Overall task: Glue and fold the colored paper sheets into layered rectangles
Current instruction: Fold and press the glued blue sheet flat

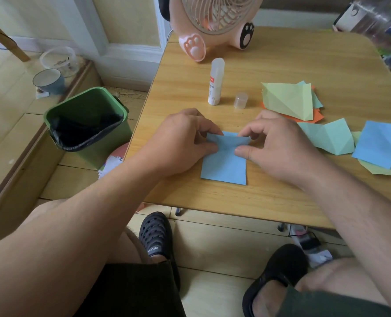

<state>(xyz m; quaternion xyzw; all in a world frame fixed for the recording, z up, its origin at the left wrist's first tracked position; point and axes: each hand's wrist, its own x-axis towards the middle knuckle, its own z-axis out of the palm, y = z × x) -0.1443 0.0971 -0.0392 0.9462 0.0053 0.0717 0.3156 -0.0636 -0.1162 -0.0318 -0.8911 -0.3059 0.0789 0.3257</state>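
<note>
Left hand (180, 143) and right hand (274, 145) — both pinching blue paper (224, 163), top edge.

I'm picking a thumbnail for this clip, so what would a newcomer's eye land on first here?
First, the left hand and right hand pinching the far edge of a blue paper sheet at the near middle of the wooden table. Next, the uncapped white glue stick standing just beyond, with the pink paw-footed fan behind it.
</note>
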